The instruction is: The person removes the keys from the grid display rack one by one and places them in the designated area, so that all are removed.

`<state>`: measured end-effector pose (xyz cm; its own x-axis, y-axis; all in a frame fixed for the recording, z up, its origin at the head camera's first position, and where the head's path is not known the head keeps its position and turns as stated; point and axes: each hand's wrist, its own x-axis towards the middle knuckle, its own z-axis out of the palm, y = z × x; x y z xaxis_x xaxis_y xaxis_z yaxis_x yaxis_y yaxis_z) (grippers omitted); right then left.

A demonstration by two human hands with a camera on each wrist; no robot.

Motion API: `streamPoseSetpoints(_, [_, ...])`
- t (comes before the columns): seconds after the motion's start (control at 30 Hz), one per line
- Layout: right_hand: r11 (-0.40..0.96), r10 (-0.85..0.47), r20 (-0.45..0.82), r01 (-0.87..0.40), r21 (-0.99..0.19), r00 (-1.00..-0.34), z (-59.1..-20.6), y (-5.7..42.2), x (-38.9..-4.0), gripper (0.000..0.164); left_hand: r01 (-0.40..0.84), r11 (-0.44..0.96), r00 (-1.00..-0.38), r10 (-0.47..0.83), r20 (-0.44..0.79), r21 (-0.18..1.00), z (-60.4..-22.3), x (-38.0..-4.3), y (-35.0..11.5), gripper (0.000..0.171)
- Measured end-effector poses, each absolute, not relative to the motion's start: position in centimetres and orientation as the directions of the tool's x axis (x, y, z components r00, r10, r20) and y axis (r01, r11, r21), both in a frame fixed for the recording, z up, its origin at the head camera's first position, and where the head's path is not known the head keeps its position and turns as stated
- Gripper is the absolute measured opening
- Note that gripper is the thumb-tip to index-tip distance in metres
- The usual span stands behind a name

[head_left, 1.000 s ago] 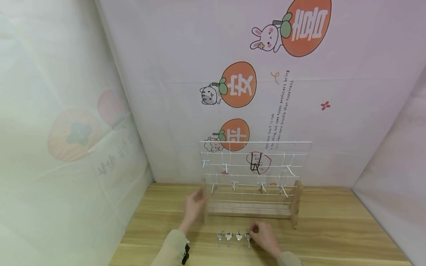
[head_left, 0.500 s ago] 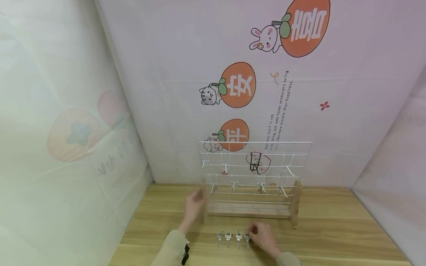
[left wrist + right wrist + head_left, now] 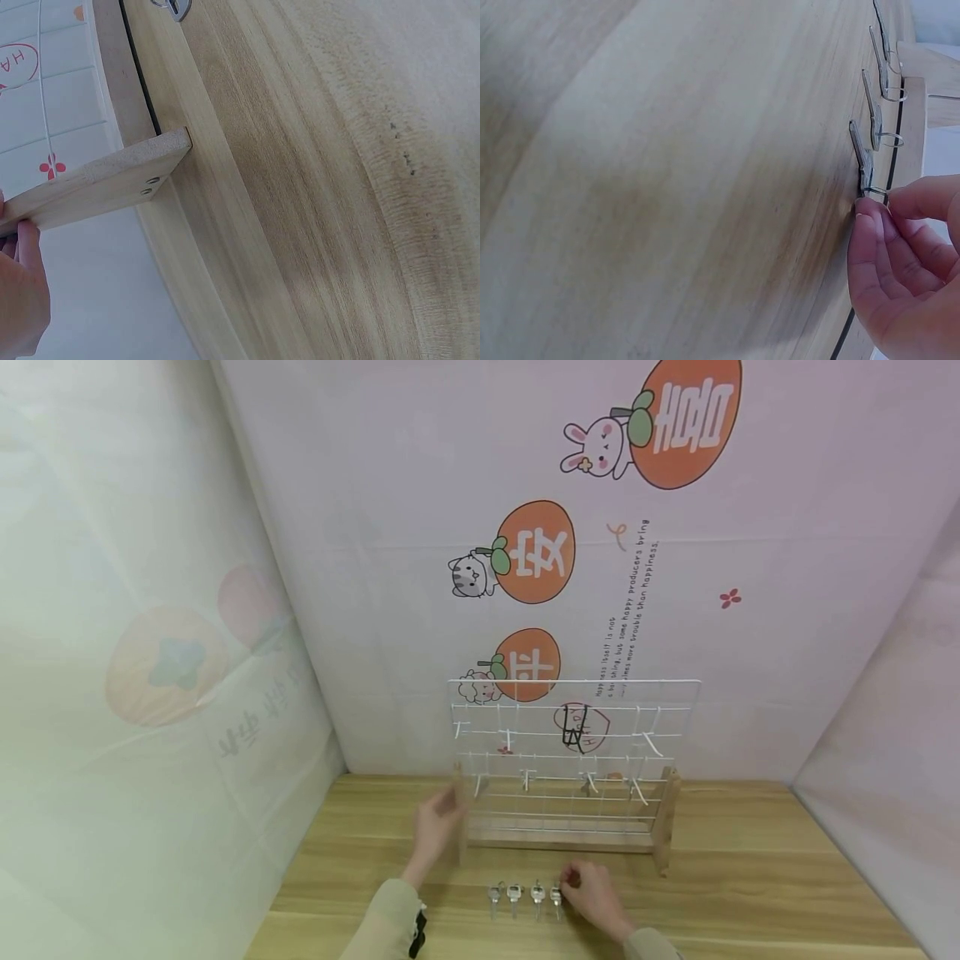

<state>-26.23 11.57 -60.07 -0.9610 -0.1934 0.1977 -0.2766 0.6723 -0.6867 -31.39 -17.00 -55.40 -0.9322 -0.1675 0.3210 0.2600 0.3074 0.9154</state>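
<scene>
Several silver keys with rings lie in a row on the wooden table, in front of a white wire grid rack (image 3: 570, 817). My right hand (image 3: 595, 893) is at the right end of the row. In the right wrist view its thumb and fingertips pinch the ring of the nearest key (image 3: 862, 159), whose blade lies on the table. Another key (image 3: 874, 112) lies just beyond it. My left hand (image 3: 437, 827) holds the rack's left wooden upright (image 3: 112, 176), its fingers (image 3: 28, 251) curled at the edge of the board.
White hooks (image 3: 637, 791) stick out from the grid in two rows, with one black hook (image 3: 574, 731) in the upper row. Some lower hooks overlap small key-like shapes. A printed cloth (image 3: 405, 610) hangs behind the rack, and pale cloth walls (image 3: 150, 793) flank the table.
The rightmost key has shifted slightly left towards the others and lies straighter, with my right hand at its ring. My left hand stays on the upright.
</scene>
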Motion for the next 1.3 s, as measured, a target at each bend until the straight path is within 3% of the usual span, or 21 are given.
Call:
streamPoseSetpoints(0.47, [0.639,-0.196,0.131,-0.228,-0.734,-0.972,-59.1,12.2,-26.6,0.01,0.264,0.305,-0.93,-0.171,0.325,0.915,-55.4,-31.5,-17.0,0.043])
streamPoseSetpoints(0.77, [0.621,-0.192,0.249,-0.314,-0.718,-0.949,-57.5,11.5,-27.1,0.01,0.266,0.317,-0.928,-0.173,0.331,0.91,-55.3,-31.4,-17.0,0.043])
streamPoseSetpoints(1.3, [0.575,-0.218,0.313,-0.381,-0.724,-0.924,-52.7,8.7,-27.2,0.01,0.26,0.294,-0.934,-0.164,0.317,0.92,-55.6,-31.5,-17.1,0.045])
